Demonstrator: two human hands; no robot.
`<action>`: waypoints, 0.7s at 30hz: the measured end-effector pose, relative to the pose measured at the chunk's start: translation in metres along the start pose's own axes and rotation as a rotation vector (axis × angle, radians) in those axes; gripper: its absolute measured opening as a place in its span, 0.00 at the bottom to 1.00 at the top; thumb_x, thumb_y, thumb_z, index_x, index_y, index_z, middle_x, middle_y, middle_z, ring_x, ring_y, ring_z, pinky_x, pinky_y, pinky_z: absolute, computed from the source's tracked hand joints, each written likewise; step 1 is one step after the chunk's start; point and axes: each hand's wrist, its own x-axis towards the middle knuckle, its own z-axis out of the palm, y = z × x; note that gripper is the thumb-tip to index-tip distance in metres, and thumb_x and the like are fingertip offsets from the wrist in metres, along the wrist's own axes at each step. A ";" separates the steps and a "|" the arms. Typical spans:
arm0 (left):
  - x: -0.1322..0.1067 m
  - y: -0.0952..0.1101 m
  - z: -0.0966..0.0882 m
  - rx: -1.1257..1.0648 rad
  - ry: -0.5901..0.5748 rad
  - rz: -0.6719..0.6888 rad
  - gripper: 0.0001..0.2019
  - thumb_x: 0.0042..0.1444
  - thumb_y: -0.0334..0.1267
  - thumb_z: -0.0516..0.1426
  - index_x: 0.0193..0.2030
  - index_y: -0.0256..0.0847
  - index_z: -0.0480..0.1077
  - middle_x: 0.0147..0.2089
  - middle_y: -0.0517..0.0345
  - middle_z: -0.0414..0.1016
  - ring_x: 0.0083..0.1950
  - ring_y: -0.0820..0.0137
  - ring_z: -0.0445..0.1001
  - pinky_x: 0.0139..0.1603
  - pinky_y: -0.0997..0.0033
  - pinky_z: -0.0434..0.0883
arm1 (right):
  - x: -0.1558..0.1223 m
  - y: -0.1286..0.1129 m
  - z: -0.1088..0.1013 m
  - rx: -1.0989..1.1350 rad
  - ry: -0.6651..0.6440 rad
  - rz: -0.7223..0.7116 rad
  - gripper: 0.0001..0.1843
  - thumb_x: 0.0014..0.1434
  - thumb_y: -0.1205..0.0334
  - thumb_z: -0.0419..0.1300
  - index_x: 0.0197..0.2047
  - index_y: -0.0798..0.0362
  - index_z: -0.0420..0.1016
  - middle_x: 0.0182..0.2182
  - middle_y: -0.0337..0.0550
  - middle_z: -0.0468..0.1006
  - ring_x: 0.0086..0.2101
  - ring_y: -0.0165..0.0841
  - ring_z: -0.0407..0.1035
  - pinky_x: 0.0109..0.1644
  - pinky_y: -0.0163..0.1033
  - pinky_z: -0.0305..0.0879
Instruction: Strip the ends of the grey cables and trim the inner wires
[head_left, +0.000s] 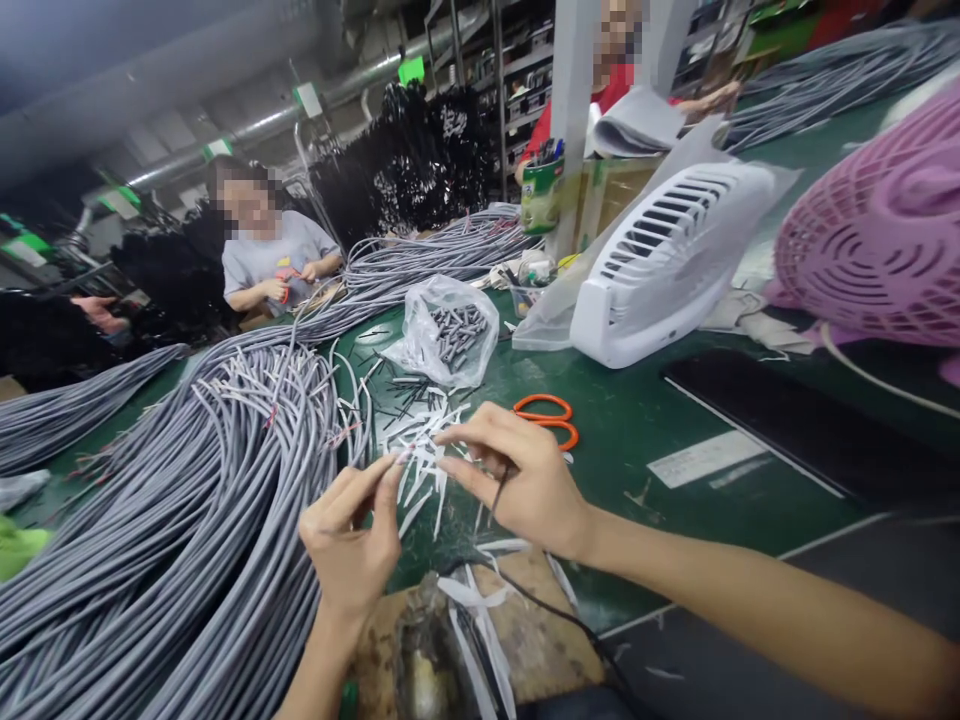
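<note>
My left hand [352,530] is closed, thumb and forefinger pinched together. A small reddish tip, too small to name, shows at the fingertips. Just to its right hovers my right hand [525,485], thumb and forefinger stretched out with a gap between them. A thin dark strand [496,492] lies across this hand; I cannot tell whether it is held. Loose white strips [416,500] are scattered on the green table under both hands. Orange-handled scissors [551,422] lie beyond my right hand.
Grey cables [217,520] are heaped on the left. Ahead sits a plastic bag [450,330] of short dark pieces. A white fan [667,260], a pink basket-like object [877,230] and a black flat panel [795,430] are on the right. A stained board [540,630] lies nearest me. Two people work beyond.
</note>
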 end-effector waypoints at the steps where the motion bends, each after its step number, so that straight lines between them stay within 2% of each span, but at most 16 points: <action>1: -0.001 0.001 0.001 -0.029 -0.011 -0.012 0.06 0.52 0.32 0.57 0.35 0.37 0.76 0.20 0.62 0.69 0.18 0.79 0.62 0.18 0.79 0.60 | 0.001 0.002 0.000 0.012 -0.012 0.041 0.06 0.54 0.65 0.61 0.35 0.58 0.75 0.23 0.37 0.67 0.20 0.23 0.57 0.23 0.30 0.58; 4: -0.005 0.003 0.004 -0.088 -0.039 -0.018 0.05 0.51 0.32 0.58 0.33 0.37 0.75 0.20 0.61 0.69 0.19 0.78 0.64 0.18 0.79 0.61 | 0.002 0.006 0.004 0.073 -0.058 0.088 0.06 0.52 0.64 0.62 0.32 0.59 0.77 0.20 0.36 0.67 0.19 0.22 0.56 0.22 0.29 0.56; 8: -0.006 0.007 0.006 -0.152 -0.064 -0.068 0.04 0.50 0.33 0.58 0.30 0.37 0.75 0.19 0.61 0.70 0.18 0.77 0.65 0.19 0.79 0.63 | -0.002 0.005 0.008 0.093 0.011 0.036 0.07 0.54 0.67 0.59 0.28 0.59 0.77 0.19 0.37 0.67 0.19 0.22 0.57 0.22 0.29 0.55; 13: -0.002 0.012 0.003 -0.289 -0.077 -0.310 0.13 0.52 0.41 0.56 0.24 0.35 0.74 0.19 0.58 0.70 0.21 0.73 0.67 0.22 0.76 0.66 | 0.001 0.001 0.004 0.045 -0.004 0.132 0.09 0.53 0.60 0.61 0.33 0.58 0.76 0.22 0.38 0.69 0.21 0.24 0.60 0.24 0.30 0.57; 15: -0.001 0.012 0.002 -0.349 -0.090 -0.438 0.17 0.51 0.46 0.56 0.21 0.34 0.72 0.18 0.59 0.66 0.21 0.74 0.64 0.21 0.77 0.64 | 0.002 0.000 0.003 0.006 -0.047 0.134 0.10 0.56 0.60 0.59 0.35 0.58 0.75 0.24 0.39 0.70 0.23 0.25 0.61 0.25 0.30 0.58; 17: -0.001 0.011 0.002 -0.422 -0.100 -0.535 0.20 0.50 0.50 0.56 0.19 0.34 0.70 0.16 0.62 0.60 0.18 0.78 0.56 0.18 0.78 0.58 | 0.001 -0.002 0.004 -0.015 -0.077 0.096 0.10 0.60 0.63 0.54 0.33 0.58 0.75 0.23 0.39 0.71 0.23 0.25 0.62 0.27 0.30 0.58; 19: -0.002 0.011 0.003 -0.492 -0.101 -0.588 0.21 0.48 0.52 0.57 0.18 0.34 0.68 0.15 0.65 0.53 0.18 0.80 0.49 0.16 0.79 0.51 | -0.003 -0.003 0.007 -0.027 -0.091 0.064 0.13 0.61 0.66 0.51 0.29 0.57 0.74 0.20 0.38 0.70 0.22 0.25 0.62 0.28 0.30 0.58; 21: -0.003 0.010 0.005 -0.527 -0.105 -0.608 0.21 0.48 0.52 0.57 0.18 0.34 0.67 0.15 0.66 0.50 0.18 0.80 0.46 0.16 0.79 0.48 | -0.006 -0.004 0.009 -0.033 -0.093 0.050 0.13 0.60 0.67 0.51 0.27 0.57 0.73 0.19 0.38 0.71 0.21 0.25 0.62 0.27 0.30 0.57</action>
